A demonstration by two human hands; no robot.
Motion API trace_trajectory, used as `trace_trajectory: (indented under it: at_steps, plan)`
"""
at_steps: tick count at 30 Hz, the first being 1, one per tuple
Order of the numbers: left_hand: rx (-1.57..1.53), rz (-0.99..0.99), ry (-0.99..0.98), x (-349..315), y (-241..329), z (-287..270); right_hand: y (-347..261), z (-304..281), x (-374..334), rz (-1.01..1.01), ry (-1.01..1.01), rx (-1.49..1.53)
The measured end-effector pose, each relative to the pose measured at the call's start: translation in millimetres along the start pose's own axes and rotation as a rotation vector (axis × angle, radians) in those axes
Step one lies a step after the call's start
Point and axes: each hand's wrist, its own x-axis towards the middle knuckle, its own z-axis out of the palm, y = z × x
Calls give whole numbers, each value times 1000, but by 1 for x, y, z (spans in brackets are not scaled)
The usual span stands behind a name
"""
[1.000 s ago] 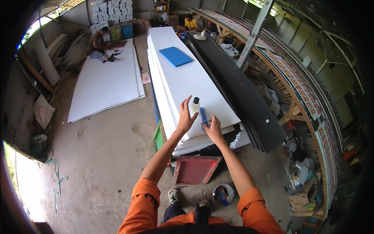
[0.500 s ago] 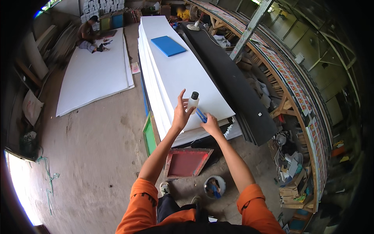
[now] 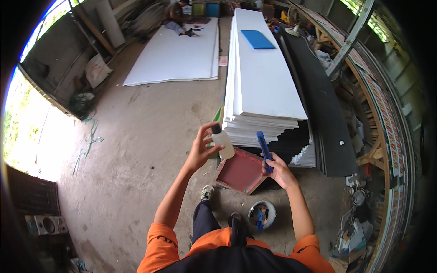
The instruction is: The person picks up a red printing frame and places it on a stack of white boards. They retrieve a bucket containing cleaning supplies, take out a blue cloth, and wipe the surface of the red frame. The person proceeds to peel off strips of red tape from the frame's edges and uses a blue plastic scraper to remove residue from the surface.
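Observation:
My left hand (image 3: 203, 146) grips a small pale bottle (image 3: 222, 143) with a black cap, its fingers round the upper part; the bottle tilts. In my right hand (image 3: 279, 170) is a blue box cutter (image 3: 263, 151), pointing up and away from me. No blade can be made out at this size. Both hands are raised in front of the near end of a tall stack of white sheets (image 3: 268, 91). A blue flat board (image 3: 257, 39) lies on top of that stack. Below the hands, a wooden-framed red screen (image 3: 240, 170) leans against the stack.
A bucket (image 3: 268, 215) with scraps stands by my feet. Black sheets (image 3: 325, 123) lie right of the stack, beside a long wooden rack (image 3: 380, 132). At the far left a person (image 3: 175, 17) sits by white sheets (image 3: 182, 57) on the floor. Green string (image 3: 89, 141) lies on the floor.
My view has swung left and down. Both hands have come nearer to me, off the stack's top, and moved apart. The bottle now tilts, and the cutter shows more fully.

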Motion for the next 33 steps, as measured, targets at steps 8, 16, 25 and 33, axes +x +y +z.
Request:
trace_trajectory:
  at_steps: [8, 16, 25, 33]
  plan:
    - [87, -142, 475, -168, -79, 48, 187, -76, -64, 343, 379, 450]
    - [243, -457, 692, -311, -196, 29, 333, -112, -101, 436, 494, 267]
    - [392, -603, 607, -418, -413, 0, 594, -172, -34, 647, 283, -1022]
    - [601, -675, 497, -505, -547, -86, 702, -134, 28, 253, -18, -1484]
